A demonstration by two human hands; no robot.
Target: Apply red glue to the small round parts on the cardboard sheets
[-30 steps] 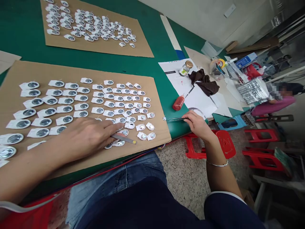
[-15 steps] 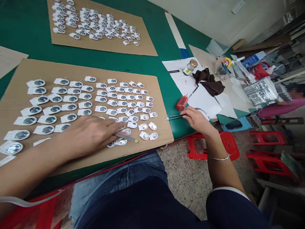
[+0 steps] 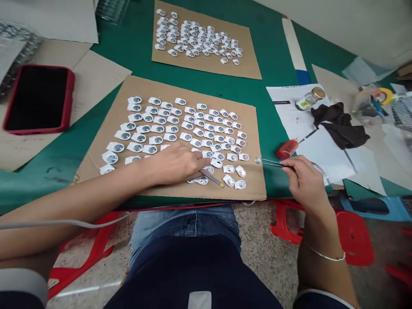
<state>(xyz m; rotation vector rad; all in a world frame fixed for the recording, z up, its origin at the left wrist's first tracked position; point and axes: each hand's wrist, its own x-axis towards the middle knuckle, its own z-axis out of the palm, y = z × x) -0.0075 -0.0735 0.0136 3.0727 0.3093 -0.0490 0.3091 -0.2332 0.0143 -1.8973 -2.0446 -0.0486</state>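
My left hand [image 3: 183, 164] rests on the near cardboard sheet [image 3: 93, 159], closed around a flat metal tool [image 3: 210, 176] with a yellow end; its other end is hidden under the fingers. Rows of white paper tabs, each bearing a round silvery piece [image 3: 157, 128], lie around that hand. One tab [image 3: 216, 163] just beyond the fingertips shows a small dark spot instead. Over to the right, my right hand [image 3: 304, 180] pinches metal tweezers [image 3: 270, 162]. Their tips point left and grip a small shiny disc [image 3: 258, 160] over the sheet's right edge.
A second cardboard sheet [image 3: 206, 66] with similar pieces lies farther back. Right of my sheet are a red lump-shaped object [image 3: 287, 149], a glass jar [image 3: 307, 101], papers and a dark cloth [image 3: 349, 133]. A phone [image 3: 37, 98] in a red case lies left.
My view has swung left, bringing the phone into sight. The tweezers and disc have come left, from the green tabletop to the cardboard's edge. My left hand stays about where it was.
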